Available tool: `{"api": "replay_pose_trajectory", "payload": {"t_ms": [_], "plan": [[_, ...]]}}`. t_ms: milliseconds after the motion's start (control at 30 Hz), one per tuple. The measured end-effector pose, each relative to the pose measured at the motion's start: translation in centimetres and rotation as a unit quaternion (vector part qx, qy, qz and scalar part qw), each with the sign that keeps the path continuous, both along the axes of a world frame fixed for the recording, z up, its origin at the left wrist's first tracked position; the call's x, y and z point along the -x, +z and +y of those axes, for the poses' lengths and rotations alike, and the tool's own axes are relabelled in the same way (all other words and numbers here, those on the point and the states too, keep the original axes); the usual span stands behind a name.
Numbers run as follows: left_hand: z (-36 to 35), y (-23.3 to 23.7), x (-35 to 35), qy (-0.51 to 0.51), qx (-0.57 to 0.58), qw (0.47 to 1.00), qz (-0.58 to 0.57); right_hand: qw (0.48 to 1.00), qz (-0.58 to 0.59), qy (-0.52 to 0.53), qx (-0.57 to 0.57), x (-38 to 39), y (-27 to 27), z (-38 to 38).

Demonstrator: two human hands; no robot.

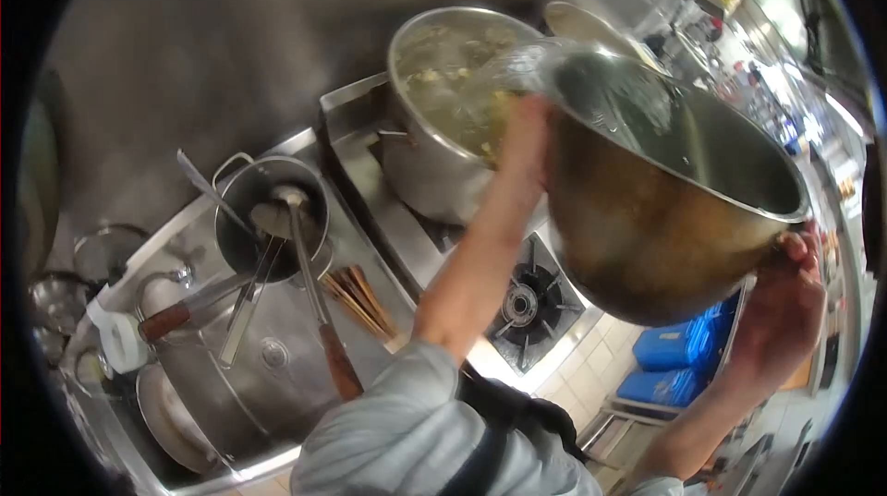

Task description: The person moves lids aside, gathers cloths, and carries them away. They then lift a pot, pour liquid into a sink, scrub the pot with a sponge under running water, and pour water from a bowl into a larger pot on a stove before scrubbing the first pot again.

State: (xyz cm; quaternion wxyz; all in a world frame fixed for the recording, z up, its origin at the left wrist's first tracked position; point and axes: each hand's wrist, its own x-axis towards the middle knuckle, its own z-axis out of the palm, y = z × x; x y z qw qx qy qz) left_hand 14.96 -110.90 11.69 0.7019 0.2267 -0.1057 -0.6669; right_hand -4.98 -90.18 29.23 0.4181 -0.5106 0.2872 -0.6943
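Note:
A large metal pot (637, 210) with a browned outside is tilted to the left between my hands. My left hand (528, 140) holds its left side near the rim, its fingers partly hidden. My right hand (785, 293) is closed at the pot's right end, just below the rim. Clear liquid (527, 66) runs over the tilted pot's left lip into a tall stockpot (443, 173). That stockpot holds cloudy liquid with pale and yellowish pieces floating in it.
A gas burner (522, 305) lies below the tilted pot. Left is a steel sink (273, 353), with a utensil-filled pot (268, 168) and a bundle of wooden sticks (356, 302). Blue packages (670, 357) sit low at right. Another round vessel (591, 25) stands behind.

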Motion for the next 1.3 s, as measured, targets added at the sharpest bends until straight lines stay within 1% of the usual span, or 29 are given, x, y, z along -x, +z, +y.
{"api": "replay_pose_trajectory", "payload": {"t_ms": [67, 133, 200, 233, 333, 367, 433, 467, 500, 567, 667, 767, 867, 933, 967, 1000, 1033, 1067, 1100, 1133, 1167, 1233, 1300], "plan": [[0.0, -0.7, 0.1, 0.009, -0.01, 1.0, 0.001, 0.999, 0.023, -0.04, 0.007, -0.5, 0.3, -0.2], [-0.2, -0.9, 0.3, 0.011, 0.081, 0.996, 0.028, 0.999, 0.034, -0.029, -0.005, 0.1, 0.7, -0.9], [-0.4, -1.5, 1.0, 0.008, 0.075, 0.996, 0.04, 0.997, 0.062, -0.045, -0.004, 0.4, 1.4, -1.3], [-1.0, -1.6, 0.8, 0.013, 0.077, 0.996, 0.047, 0.998, 0.055, 0.006, -0.003, 1.3, 1.7, -1.6], [-1.5, -2.1, 0.6, 0.004, 0.089, 0.993, 0.076, 0.995, 0.09, -0.031, -0.011, 0.6, 2.6, -2.6], [-1.5, -2.2, 0.6, -0.008, 0.099, 0.991, 0.086, 0.996, 0.087, -0.007, -0.003, 1.0, 2.7, -2.9], [0.7, 0.0, -0.1, -0.004, 0.041, 0.996, 0.077, 0.995, 0.077, 0.063, 0.003, 1.9, 2.8, -3.1], [1.4, 0.8, -0.5, -0.001, 0.011, 0.997, 0.073, 0.994, 0.079, 0.078, 0.005, 2.1, 3.1, -3.4], [0.8, 0.2, -0.2, -0.019, 0.025, 0.995, 0.096, 0.992, 0.08, 0.094, 0.006, 2.3, 3.3, -3.7], [-0.8, -0.9, 0.5, -0.057, 0.054, 0.987, 0.138, 0.994, 0.088, 0.059, 0.017, 2.0, 3.8, -4.2], [-1.1, -1.2, 0.9, -0.047, 0.025, 0.985, 0.165, 0.995, 0.099, 0.007, 0.031, 0.1, 4.4, -4.7], [-2.0, -1.9, 1.8, -0.071, 0.041, 0.972, 0.219, 0.986, 0.152, -0.024, 0.061, -3.3, 4.9, -4.4], [-2.1, -2.6, 1.9, -0.093, 0.048, 0.979, 0.177, 0.972, 0.212, -0.04, 0.094, -6.9, 4.9, -4.1], [-0.4, -0.8, 1.1, -0.076, 0.031, 0.969, 0.232, 0.946, 0.278, -0.078, 0.146, -7.6, 5.0, -4.7], [0.3, -0.1, 0.8, -0.071, 0.022, 0.963, 0.259, 0.923, 0.32, -0.107, 0.183, -7.5, 5.1, -5.2], [0.5, -0.4, 0.9, -0.065, 0.038, 0.967, 0.245, 0.896, 0.361, -0.137, 0.219, -7.8, 5.2, -5.6], [0.5, -0.9, 1.1, -0.059, 0.054, 0.97, 0.229, 0.848, 0.435, -0.203, 0.224, -8.4, 5.3, -5.6], [0.7, -1.2, 1.2, -0.055, 0.071, 0.973, 0.213, 0.79, 0.502, -0.268, 0.226, -10.1, 5.3, -5.5], [1.4, -0.8, 1.0, -0.05, 0.085, 0.97, 0.221, 0.722, 0.565, -0.33, 0.224, -11.2, 5.5, -5.7], [2.3, -0.4, 0.6, -0.044, 0.098, 0.968, 0.228, 0.796, 0.512, -0.234, 0.221, -11.0, 6.1, -6.7], [2.4, -0.3, 0.5, -0.045, 0.105, 0.968, 0.224, 0.856, 0.45, -0.131, 0.216, -11.0, 6.7, -7.9], [1.7, -0.7, 0.4, -0.056, 0.113, 0.971, 0.205, 0.887, 0.401, -0.137, 0.182, -11.5, 6.7, -7.3], [1.7, -0.9, 0.2, -0.075, 0.131, 0.972, 0.178, 0.899, 0.392, -0.139, 0.137, -13.2, 7.0, -7.3]]}}
